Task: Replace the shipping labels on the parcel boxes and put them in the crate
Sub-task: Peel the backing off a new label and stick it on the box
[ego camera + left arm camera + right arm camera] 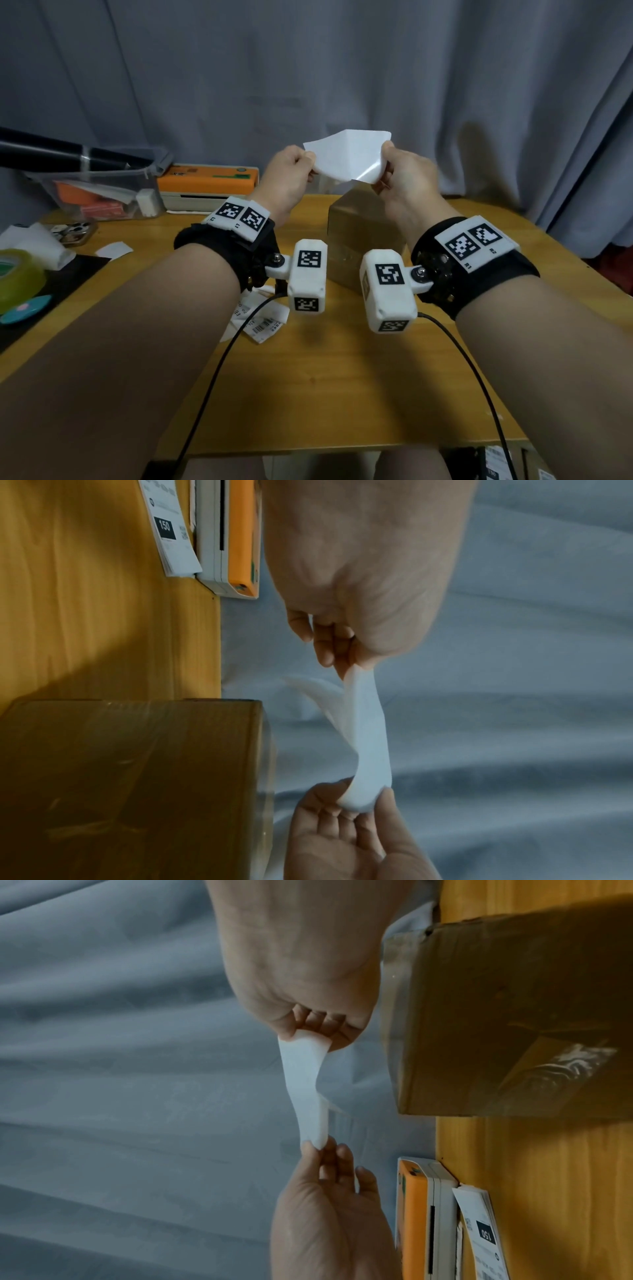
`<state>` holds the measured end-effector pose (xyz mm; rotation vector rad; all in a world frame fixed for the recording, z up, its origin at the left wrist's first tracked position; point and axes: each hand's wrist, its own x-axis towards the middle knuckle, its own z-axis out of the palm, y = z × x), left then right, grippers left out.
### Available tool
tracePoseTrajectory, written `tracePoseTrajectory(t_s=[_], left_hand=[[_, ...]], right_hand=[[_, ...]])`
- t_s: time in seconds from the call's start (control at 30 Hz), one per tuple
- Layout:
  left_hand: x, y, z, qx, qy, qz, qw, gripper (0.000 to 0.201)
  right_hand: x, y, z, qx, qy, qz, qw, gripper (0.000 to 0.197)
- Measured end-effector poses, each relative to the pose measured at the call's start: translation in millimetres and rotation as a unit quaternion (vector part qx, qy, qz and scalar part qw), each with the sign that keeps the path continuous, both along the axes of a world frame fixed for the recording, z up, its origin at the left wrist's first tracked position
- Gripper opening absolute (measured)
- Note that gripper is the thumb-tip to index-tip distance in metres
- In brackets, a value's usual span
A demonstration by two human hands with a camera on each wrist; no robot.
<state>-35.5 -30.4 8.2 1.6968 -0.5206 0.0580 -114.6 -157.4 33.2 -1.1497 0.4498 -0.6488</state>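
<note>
Label sheet (347, 156), seemingly part-peeled, is pinched between raised left hand (286, 180) and right hand (406, 181) above the box (363, 236).

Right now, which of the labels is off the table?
The blank white label pinched between the left hand and right hand; the printed stack by the printer and the crumpled ones lie on the table.

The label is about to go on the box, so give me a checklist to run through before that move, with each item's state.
1. Label held at both ends by left hand and right hand: ok.
2. Label flat, unwrinkled: not ok, it is creased and curled.
3. Backing fully peeled: cannot tell.
4. Parcel box on the table below the hands: ok.
5. Box top free of the old label: cannot tell, hands hide part.
</note>
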Motion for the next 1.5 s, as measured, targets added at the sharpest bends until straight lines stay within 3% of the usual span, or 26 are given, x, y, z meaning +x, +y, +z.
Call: tracePoseTrajectory(t_s=[0.27,0.47,0.7,1.0,1.17,1.37,1.5], left_hand=[[13.8,12.1,-10.6,0.015,0.012,0.056,0.998,0.024],[23.4,23.5,-15.6,0.17,-0.078,0.115,0.975,0.018],[33.3,27.3,-21.0,0.239,-0.064,0.159,0.956,0.022],[29.8,31.9,-21.3,0.326,-0.041,0.221,0.918,0.028],[25.7,37.8,-22.3,0.403,-0.087,0.266,0.871,0.026],[27.0,45.1,-20.9,0.391,-0.058,0.261,0.881,0.025],[26.5,50.1,-26.1,0.417,-0.056,0.251,0.872,0.026]], right_hand=[[-2.2,-8.7,-2.7,0.02,0.002,-0.015,1.0,0.019],[-1.6,-18.1,-6.2,-0.002,0.012,-0.015,1.0,0.009],[-5.1,-18.6,-9.0,-0.012,0.003,-0.031,0.999,0.013],[-10.3,-15.1,-1.3,0.027,-0.015,-0.042,0.999,0.021],[-11.0,-12.0,-1.9,0.026,-0.018,-0.048,0.998,0.016],[-10.0,-14.6,-5.0,0.029,-0.049,-0.049,0.997,0.012],[-11.9,-12.8,-13.4,0.033,-0.055,-0.04,0.997,0.01]])
